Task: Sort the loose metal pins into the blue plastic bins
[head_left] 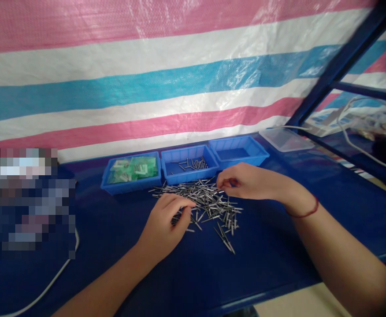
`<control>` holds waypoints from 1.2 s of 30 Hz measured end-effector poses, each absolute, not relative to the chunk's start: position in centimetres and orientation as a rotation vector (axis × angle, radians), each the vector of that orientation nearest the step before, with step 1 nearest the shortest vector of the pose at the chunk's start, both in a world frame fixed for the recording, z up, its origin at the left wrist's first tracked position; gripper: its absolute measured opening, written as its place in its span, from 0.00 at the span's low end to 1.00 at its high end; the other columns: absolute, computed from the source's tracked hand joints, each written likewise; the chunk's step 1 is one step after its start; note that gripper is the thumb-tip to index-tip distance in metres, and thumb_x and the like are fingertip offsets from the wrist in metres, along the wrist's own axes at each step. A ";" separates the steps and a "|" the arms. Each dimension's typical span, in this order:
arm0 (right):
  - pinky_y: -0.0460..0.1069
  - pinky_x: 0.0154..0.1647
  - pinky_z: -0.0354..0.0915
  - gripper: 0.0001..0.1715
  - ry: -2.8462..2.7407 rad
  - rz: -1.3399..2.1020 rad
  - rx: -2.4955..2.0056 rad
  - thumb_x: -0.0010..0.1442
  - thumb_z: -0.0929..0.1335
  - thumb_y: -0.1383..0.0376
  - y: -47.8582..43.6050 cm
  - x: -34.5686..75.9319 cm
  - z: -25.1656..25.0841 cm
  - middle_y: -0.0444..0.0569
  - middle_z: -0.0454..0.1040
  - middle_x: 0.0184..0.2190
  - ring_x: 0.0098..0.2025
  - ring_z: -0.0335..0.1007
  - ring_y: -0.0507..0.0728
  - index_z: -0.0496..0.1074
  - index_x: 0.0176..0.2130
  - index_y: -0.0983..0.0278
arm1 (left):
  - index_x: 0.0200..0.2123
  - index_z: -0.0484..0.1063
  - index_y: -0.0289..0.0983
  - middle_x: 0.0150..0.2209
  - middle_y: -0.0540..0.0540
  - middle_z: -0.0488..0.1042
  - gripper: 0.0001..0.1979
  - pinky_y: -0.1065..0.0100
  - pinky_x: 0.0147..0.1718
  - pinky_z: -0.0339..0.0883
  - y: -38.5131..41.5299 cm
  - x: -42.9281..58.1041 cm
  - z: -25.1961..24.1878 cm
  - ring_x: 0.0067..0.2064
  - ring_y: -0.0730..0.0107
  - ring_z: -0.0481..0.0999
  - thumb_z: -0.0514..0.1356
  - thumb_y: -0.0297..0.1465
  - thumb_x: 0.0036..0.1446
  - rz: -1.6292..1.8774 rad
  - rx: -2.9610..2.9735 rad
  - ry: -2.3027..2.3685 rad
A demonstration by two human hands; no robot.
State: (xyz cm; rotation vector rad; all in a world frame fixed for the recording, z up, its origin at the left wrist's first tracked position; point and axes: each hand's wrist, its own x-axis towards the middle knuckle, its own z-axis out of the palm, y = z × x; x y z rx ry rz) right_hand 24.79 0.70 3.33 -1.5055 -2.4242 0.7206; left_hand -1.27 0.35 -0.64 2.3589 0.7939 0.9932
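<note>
A loose pile of blind rivets [209,200], silvery with thin pins, lies on the dark blue table. My left hand [166,220] is at the pile's near left side, its thumb and forefinger closed together just over the rivets. Whether a rivet is between those fingertips is hidden. Over the pile's right edge, my right hand [246,181] is closed in a pinch, and what it holds is too small to make out. Behind the pile, the middle blue bin [189,177] contains several rivets. The left blue bin [130,187] contains green packets [135,168].
A third blue bin [234,154] stands at the right of the row, beside a clear plastic lid [287,140]. Striped sheeting [146,88] hangs behind the table. A white cable [59,275] runs along the left, and a dark metal frame [341,66] rises at right.
</note>
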 end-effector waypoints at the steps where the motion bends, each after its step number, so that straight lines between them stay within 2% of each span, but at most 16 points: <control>1: 0.46 0.28 0.59 0.11 -2.425 0.679 -1.554 0.50 0.64 0.73 0.9 25.0 3.2 0.44 0.73 0.26 0.26 0.66 0.50 0.75 0.32 0.64 | 0.38 0.73 0.36 0.35 0.46 0.75 0.07 0.67 0.41 0.66 0.3 -1.3 -0.7 0.40 0.68 0.74 0.56 0.23 0.59 0.986 2.348 0.786; 7: 0.46 0.30 0.59 0.09 -2.489 0.621 -1.582 0.49 0.65 0.73 1.1 24.6 2.8 0.45 0.74 0.27 0.28 0.66 0.51 0.73 0.29 0.64 | 0.38 0.74 0.36 0.35 0.46 0.75 0.08 0.68 0.41 0.66 0.0 -1.2 -0.8 0.40 0.69 0.74 0.56 0.22 0.59 0.953 2.302 0.754; 15: 0.47 0.29 0.59 0.08 -2.480 0.579 -1.632 0.50 0.65 0.72 1.2 24.3 2.3 0.45 0.75 0.27 0.28 0.67 0.52 0.74 0.29 0.63 | 0.38 0.74 0.35 0.34 0.46 0.75 0.08 0.69 0.40 0.66 0.0 -1.2 -0.9 0.38 0.70 0.74 0.56 0.22 0.58 0.949 2.302 0.729; 23: 0.47 0.27 0.55 0.05 -2.519 0.439 -1.615 0.50 0.65 0.72 0.8 24.4 2.0 0.44 0.71 0.23 0.25 0.63 0.51 0.69 0.27 0.63 | 0.38 0.74 0.35 0.35 0.46 0.76 0.08 0.68 0.41 0.65 -0.1 -1.2 -0.8 0.39 0.69 0.73 0.56 0.22 0.59 0.928 2.300 0.729; 28: 0.47 0.26 0.56 0.04 -2.244 0.251 -1.565 0.51 0.66 0.71 -0.4 23.9 3.9 0.40 0.67 0.21 0.22 0.61 0.49 0.67 0.28 0.62 | 0.41 0.72 0.36 0.34 0.46 0.75 0.08 0.68 0.41 0.65 -0.1 -1.2 -1.0 0.38 0.69 0.73 0.56 0.24 0.59 0.945 2.273 0.755; 30: 0.47 0.28 0.59 0.02 -2.050 0.329 -1.445 0.54 0.67 0.68 -0.8 22.9 4.1 0.42 0.70 0.25 0.24 0.63 0.49 0.69 0.32 0.62 | 0.47 0.69 0.36 0.36 0.47 0.74 0.12 0.68 0.40 0.65 -0.1 -1.2 -1.1 0.37 0.70 0.73 0.58 0.26 0.58 0.974 2.225 0.792; 33: 0.47 0.29 0.64 0.07 -1.824 0.665 -1.259 0.58 0.67 0.61 -1.3 20.3 3.2 0.47 0.75 0.34 0.29 0.67 0.51 0.72 0.37 0.61 | 0.51 0.66 0.38 0.39 0.47 0.74 0.18 0.70 0.37 0.65 0.0 -1.3 -1.1 0.34 0.72 0.72 0.61 0.30 0.57 1.022 2.137 0.858; 36: 0.46 0.26 0.64 0.11 -1.705 0.987 -1.187 0.59 0.67 0.58 -1.6 17.8 1.9 0.47 0.74 0.31 0.27 0.67 0.50 0.74 0.37 0.62 | 0.42 0.70 0.38 0.35 0.49 0.74 0.09 0.72 0.33 0.64 0.1 -1.4 -0.9 0.32 0.74 0.71 0.60 0.31 0.58 1.043 2.079 0.922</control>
